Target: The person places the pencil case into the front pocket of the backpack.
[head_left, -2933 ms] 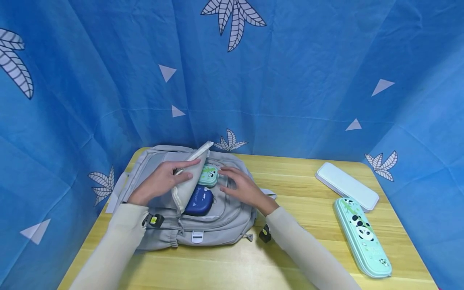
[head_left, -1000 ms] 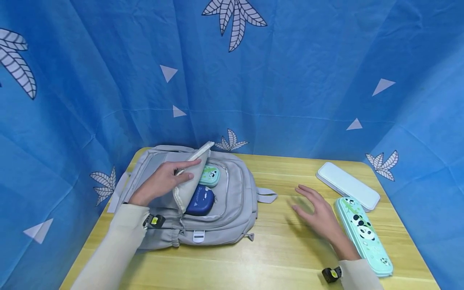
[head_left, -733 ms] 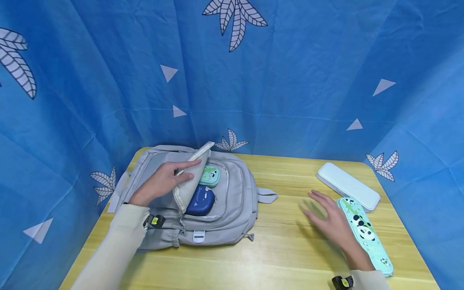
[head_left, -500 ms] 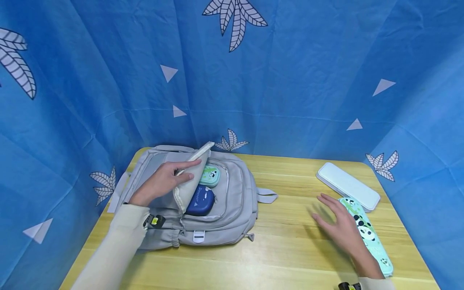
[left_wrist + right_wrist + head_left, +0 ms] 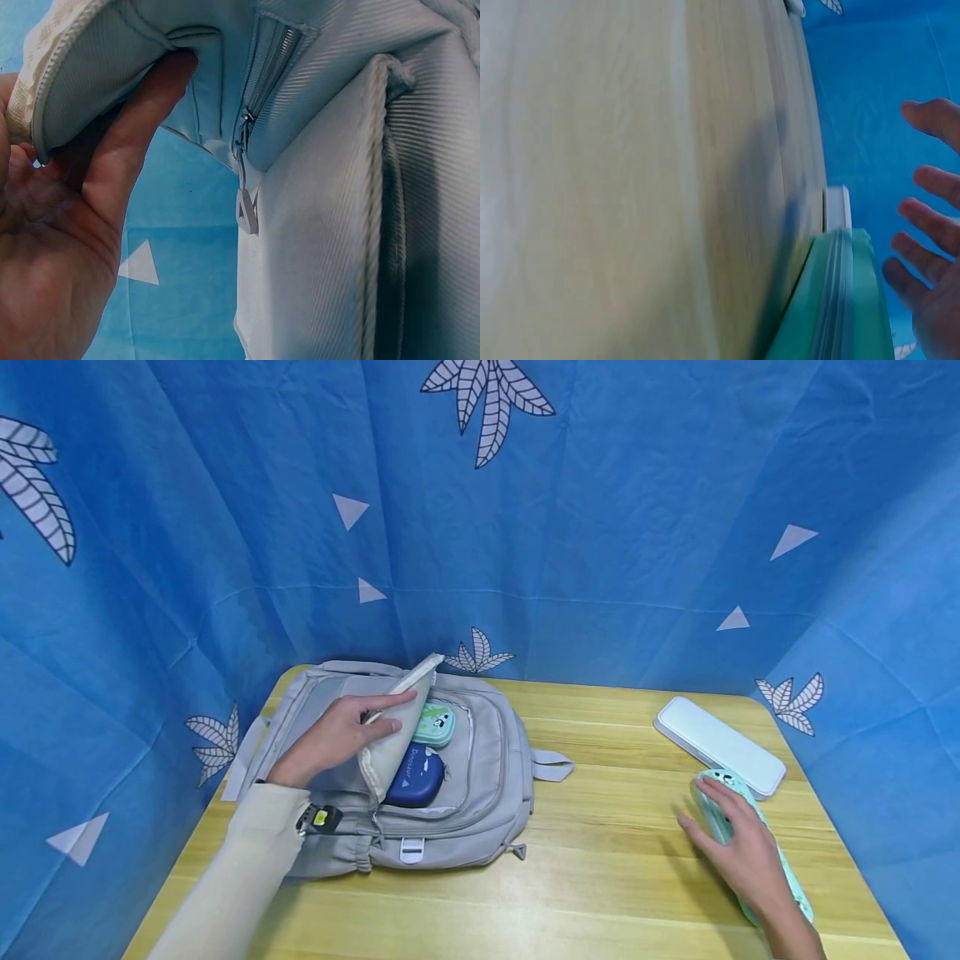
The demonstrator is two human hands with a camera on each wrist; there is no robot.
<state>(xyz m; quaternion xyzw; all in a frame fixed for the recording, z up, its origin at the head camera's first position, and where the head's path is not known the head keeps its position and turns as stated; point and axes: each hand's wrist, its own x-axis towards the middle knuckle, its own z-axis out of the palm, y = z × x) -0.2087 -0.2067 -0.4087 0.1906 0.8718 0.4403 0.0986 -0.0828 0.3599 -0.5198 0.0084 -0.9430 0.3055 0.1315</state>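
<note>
The grey backpack (image 5: 480, 793) lies at the table's nine o'clock, its front flap (image 5: 393, 727) pinched back by the left hand (image 5: 330, 739) over a blue case (image 5: 412, 777), while the right hand (image 5: 738, 852), fingers spread loose in the wrist view, rests over the panda pencil case (image 5: 795, 893) at four o'clock, beside a white case (image 5: 720, 745).

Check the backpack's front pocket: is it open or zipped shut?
Open. The left hand holds the pocket flap of the backpack folded back, and a blue case and a small green case show inside.
</note>
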